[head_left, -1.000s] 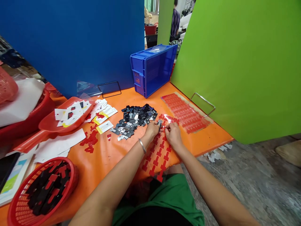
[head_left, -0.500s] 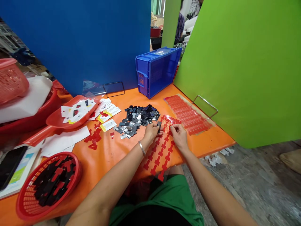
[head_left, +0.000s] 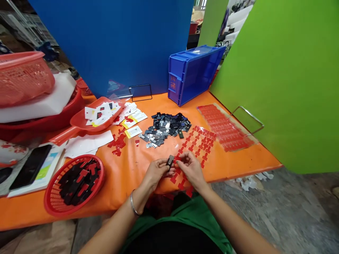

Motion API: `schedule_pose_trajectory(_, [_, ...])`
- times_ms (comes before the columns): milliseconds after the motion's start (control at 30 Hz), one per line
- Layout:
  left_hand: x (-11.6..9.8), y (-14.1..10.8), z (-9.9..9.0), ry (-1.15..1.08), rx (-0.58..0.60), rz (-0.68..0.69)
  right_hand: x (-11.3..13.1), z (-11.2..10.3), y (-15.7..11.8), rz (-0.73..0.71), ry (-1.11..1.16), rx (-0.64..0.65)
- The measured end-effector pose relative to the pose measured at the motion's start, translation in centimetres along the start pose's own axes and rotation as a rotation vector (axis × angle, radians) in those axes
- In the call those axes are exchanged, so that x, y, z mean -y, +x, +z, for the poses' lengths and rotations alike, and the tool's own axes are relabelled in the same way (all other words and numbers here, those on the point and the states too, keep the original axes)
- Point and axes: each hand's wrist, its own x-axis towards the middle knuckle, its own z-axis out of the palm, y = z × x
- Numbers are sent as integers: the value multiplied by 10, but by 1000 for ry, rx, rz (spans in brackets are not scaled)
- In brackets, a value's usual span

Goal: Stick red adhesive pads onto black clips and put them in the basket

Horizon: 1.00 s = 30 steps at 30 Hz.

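Observation:
My left hand (head_left: pixel 159 172) is closed on a small dark flat piece (head_left: pixel 170 161) with a lighter grey end, held upright above the table's front edge. Close beside it, my right hand (head_left: pixel 192 171) pinches a small red sticker (head_left: pixel 177 159), its tip near the dark piece. Whether the two touch, I cannot tell. Under and behind my hands lies a clear sheet of red T-shaped stickers (head_left: pixel 205 145), partly covered by my right hand. Beyond them is a heap of similar black and silver pieces (head_left: pixel 171 124).
At the left stand a red basket (head_left: pixel 50 199) of black and red pieces, a phone (head_left: pixel 30 165) and a red dustpan (head_left: pixel 76 121) holding paper scraps. A blue crate (head_left: pixel 176 79) lies on its side at the back. Another red sticker sheet (head_left: pixel 225 127) is at right, beside a green panel (head_left: pixel 296 88).
Both hands have come down and nearer my body, away from the sticker sheet's middle. The dark piece stays in my left hand; the view has shifted left.

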Motion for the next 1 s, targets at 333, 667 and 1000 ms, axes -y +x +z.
schedule_pose_trajectory(333, [4, 3, -2, -16, -1, -4, -9, 24, -12, 135, 145, 10])
schedule_pose_trajectory(667, [5, 5, -5, -17, 34, -14, -13, 24, -11, 133, 141, 22])
schedule_pose_trajectory(1000, [3, 4, -4, -17, 43, -15, -14, 25, -11, 111, 108, 22])
